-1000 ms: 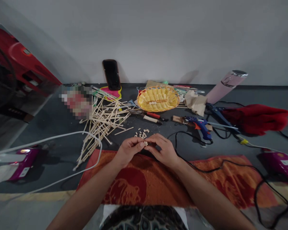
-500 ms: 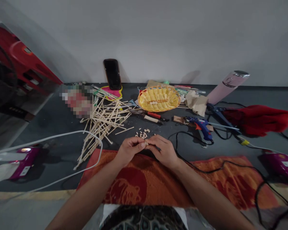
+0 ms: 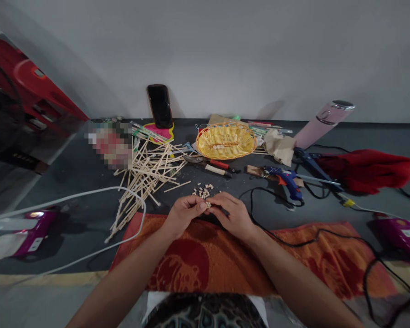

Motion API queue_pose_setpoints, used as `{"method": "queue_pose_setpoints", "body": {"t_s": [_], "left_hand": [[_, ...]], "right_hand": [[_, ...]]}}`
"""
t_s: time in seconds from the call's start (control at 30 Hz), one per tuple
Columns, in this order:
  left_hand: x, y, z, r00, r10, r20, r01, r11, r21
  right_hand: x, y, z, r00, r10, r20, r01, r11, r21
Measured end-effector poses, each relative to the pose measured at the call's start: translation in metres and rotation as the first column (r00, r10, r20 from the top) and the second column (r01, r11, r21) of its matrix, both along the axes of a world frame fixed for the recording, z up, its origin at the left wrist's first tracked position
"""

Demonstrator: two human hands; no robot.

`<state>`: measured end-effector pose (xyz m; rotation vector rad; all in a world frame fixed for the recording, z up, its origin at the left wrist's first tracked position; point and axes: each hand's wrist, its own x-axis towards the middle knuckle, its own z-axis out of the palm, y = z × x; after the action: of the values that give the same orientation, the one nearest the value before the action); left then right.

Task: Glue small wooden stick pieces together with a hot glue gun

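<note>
Between my fingertips is a small cluster of short wooden stick pieces [image 3: 208, 205]. My left hand [image 3: 186, 213] pinches it from the left, thumb and forefinger closed. From the other side my right hand [image 3: 234, 215] grips the same cluster with its fingertips. Just beyond the hands, several loose cut stick pieces [image 3: 204, 190] lie scattered on the dark table [image 3: 177, 200]. Both wrists rest over an orange towel [image 3: 225, 259]. How the pieces in the cluster are joined is too small to tell.
A pile of long wooden sticks [image 3: 146, 173] lies left. Behind stand a yellow woven basket [image 3: 227, 141] and a phone [image 3: 160, 105]. Pliers [image 3: 218, 164], a blue glue gun [image 3: 287, 177] with its black cord, a pink bottle [image 3: 323, 123] and a red cloth [image 3: 365, 171] lie right.
The small cluster has turned slightly between the fingertips, so more of its pale ends show. Both hands stay in nearly the same place.
</note>
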<state>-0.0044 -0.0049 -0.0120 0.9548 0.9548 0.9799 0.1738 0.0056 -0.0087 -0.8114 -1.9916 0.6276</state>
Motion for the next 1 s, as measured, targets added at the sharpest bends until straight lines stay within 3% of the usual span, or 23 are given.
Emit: {"method": "queue_pose_setpoints", "body": {"t_s": [0.47,1.0], "left_hand": [[-0.0008,-0.0002,-0.0027,1.000,0.018,0.004,-0.017,0.999,-0.042],[-0.0006,0.0002,-0.0012,1.000,0.001,-0.014,-0.001,1.000,0.006]], "right_hand": [[0.0027,-0.0027,0.0044,0.999,0.040,0.033,-0.039,0.999,-0.035],[0.0030,-0.0012,0.0041,0.999,0.023,0.035,-0.022,0.999,-0.023]]}}
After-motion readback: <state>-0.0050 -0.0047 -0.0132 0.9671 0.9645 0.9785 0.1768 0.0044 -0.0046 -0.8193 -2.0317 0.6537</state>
